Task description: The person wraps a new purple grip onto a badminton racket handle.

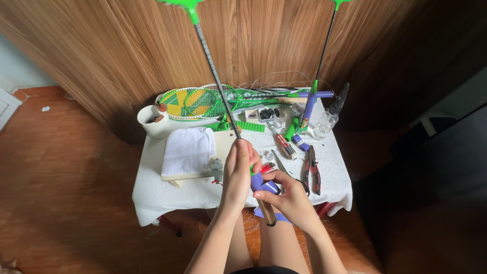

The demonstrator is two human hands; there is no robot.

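Note:
My left hand (238, 172) grips the handle of a badminton racket whose dark shaft (215, 76) runs up and away to a green throat at the top edge. My right hand (286, 195) pinches a purple grip tape (264, 183) wound around that handle, just below the left hand. The bare wooden butt of the handle (267, 213) sticks out toward me, with a loose purple tail hanging under it. Both hands hover over the near edge of a small table covered in white cloth (335, 177).
On the table lie a folded white towel (188, 149) on a wooden board, red-handled pliers (313, 172), a white cup (151, 121), green-strung rackets (203, 101) at the back, and a clear bottle (329, 117). A second racket (317, 76) leans upright. Wooden wall behind, wood floor around.

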